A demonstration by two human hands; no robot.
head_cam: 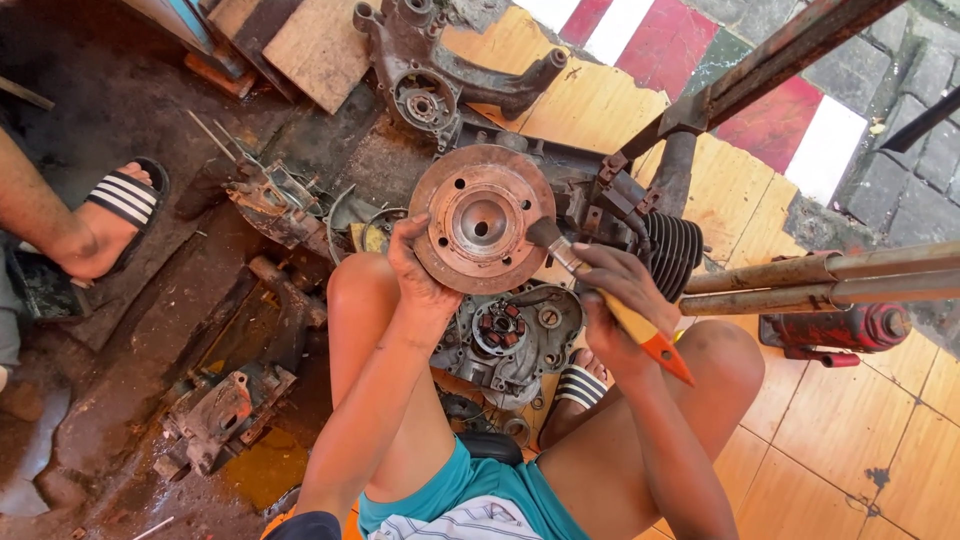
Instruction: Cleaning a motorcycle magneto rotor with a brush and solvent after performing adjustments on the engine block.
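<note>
My left hand (418, 278) grips the lower left rim of a round, rusty metal disc with a central hub (481, 218), holding it up face-on above my knees. My right hand (612, 300) is shut on a paintbrush (600, 295) with a yellow and orange handle. Its dark bristles touch the disc's right edge. Below the disc, between my legs, lies an open engine casing with coils inside (508, 340).
A finned engine cylinder (672, 250) sits right of the disc. Greasy engine parts (225, 415) (275, 205) lie on the dirty floor at left. Another casing (430, 80) rests at top. Rusty metal bars (820, 280) and a red jack (845, 328) are at right. Another person's sandalled foot (105, 225) is at far left.
</note>
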